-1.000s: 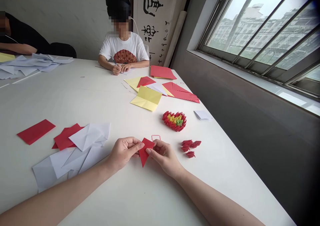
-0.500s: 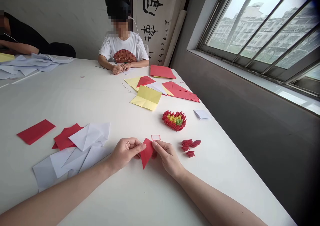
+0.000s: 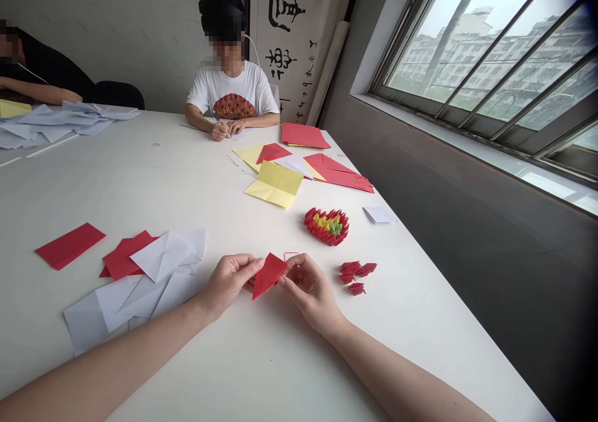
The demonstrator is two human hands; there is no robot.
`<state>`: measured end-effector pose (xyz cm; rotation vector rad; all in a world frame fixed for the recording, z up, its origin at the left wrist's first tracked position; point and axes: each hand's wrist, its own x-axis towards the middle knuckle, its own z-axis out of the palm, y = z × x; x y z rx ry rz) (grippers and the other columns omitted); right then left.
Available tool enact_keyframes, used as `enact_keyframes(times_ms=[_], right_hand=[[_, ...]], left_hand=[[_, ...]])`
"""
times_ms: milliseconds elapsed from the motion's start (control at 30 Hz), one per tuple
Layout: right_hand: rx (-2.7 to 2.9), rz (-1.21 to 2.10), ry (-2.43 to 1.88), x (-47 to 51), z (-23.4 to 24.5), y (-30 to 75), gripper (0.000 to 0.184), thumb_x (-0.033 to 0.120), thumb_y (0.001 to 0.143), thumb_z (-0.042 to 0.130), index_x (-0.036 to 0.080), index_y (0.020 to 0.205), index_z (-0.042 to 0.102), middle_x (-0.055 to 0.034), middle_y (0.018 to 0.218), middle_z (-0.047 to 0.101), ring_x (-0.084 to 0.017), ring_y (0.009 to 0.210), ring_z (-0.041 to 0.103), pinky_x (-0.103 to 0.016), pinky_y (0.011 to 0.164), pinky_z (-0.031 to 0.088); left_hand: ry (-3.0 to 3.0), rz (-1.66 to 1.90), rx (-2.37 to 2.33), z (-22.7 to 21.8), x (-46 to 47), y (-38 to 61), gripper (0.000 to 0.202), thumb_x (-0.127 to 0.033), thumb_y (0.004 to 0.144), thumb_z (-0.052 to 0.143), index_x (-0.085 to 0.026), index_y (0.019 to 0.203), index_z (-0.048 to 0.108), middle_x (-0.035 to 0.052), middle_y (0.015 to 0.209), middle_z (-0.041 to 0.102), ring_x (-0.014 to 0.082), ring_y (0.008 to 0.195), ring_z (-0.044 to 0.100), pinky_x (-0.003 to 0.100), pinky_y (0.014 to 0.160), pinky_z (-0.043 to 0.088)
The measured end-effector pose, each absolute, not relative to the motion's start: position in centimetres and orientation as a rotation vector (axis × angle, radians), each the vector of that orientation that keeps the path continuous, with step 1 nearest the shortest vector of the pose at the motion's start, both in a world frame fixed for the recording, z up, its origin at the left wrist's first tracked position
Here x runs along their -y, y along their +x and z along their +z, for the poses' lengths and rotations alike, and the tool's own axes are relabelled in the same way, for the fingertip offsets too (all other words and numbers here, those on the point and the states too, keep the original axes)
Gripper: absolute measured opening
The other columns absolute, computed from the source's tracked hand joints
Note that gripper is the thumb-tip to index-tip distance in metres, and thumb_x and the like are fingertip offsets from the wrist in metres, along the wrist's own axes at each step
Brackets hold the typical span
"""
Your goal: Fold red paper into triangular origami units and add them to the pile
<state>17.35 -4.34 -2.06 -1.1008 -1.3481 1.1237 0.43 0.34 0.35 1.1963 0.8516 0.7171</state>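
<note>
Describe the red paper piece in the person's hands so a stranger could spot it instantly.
On the white table beside the window, look at the near side, where the left hand holds a small folded red paper triangle, point downward, with the right hand close beside it. Unlike the loose red sheets and folded units nearby, only it is in a hand.

A white table (image 3: 271,372) carries folded origami paper (image 3: 275,184).
</note>
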Motion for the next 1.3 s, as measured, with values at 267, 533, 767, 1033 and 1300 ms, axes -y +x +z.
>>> enact_keyframes(times_ms=[267, 533, 767, 1033, 1300], right_hand=[[1.683, 0.652, -1.136, 4.5, -1.9, 17.4, 0.007, 0.018, 0.082, 0.054, 0.022, 0.088, 0.056, -0.0065, 0.091, 0.055, -0.018, 0.081, 0.055, -0.033, 0.066, 0.048], [2.059, 0.168, -1.002, 4.9, -1.6, 17.4, 0.033, 0.008, 0.085, 0.050, 0.029, 0.110, 0.056, -0.0049, 0.111, 0.063, -0.021, 0.105, 0.055, -0.043, 0.090, 0.039], [2.081, 0.199, -0.999, 5.0, -1.7, 17.0, 0.042, 0.010, 0.087, 0.048, 0.028, 0.125, 0.047, -0.0055, 0.114, 0.063, -0.019, 0.104, 0.058, -0.041, 0.093, 0.038], [2.066, 0.301, -1.052, 4.7, -1.4, 16.9, 0.035, 0.014, 0.086, 0.047, 0.022, 0.120, 0.050, -0.0087, 0.114, 0.062, -0.022, 0.113, 0.052, -0.043, 0.093, 0.040], [1.973, 0.530, -1.058, 5.2, -1.4, 16.8, 0.029, 0.020, 0.083, 0.055, 0.020, 0.111, 0.053, -0.0148, 0.123, 0.046, -0.026, 0.113, 0.048, -0.042, 0.090, 0.046]], left_hand=[[1.191, 0.682, -0.915, 0.0, -0.2, 0.3, 0.031, -0.043, 0.078, 0.059, -0.016, 0.063, 0.057, 0.0006, 0.057, 0.062, 0.0147, 0.051, 0.059, 0.025, 0.051, 0.047], [1.073, 0.734, -0.908, 0.1, 0.1, 0.5, 0.030, -0.043, 0.080, 0.057, -0.016, 0.072, 0.066, 0.0031, 0.068, 0.066, 0.0170, 0.071, 0.061, 0.027, 0.068, 0.050], [0.572, 0.645, -0.751, -0.2, 1.4, 1.1, 0.037, -0.043, 0.089, 0.042, -0.016, 0.092, 0.067, 0.0093, 0.099, 0.067, 0.0215, 0.096, 0.059, 0.033, 0.082, 0.049], [0.571, 0.660, -0.630, -0.5, 1.4, 1.5, 0.035, -0.045, 0.089, 0.043, -0.017, 0.087, 0.064, 0.0057, 0.085, 0.063, 0.0162, 0.080, 0.058, 0.029, 0.074, 0.049], [0.662, 0.718, -0.664, -0.1, 1.6, 1.6, 0.037, -0.044, 0.087, 0.048, -0.014, 0.077, 0.066, 0.0033, 0.072, 0.061, 0.0121, 0.067, 0.056, 0.022, 0.062, 0.046]])
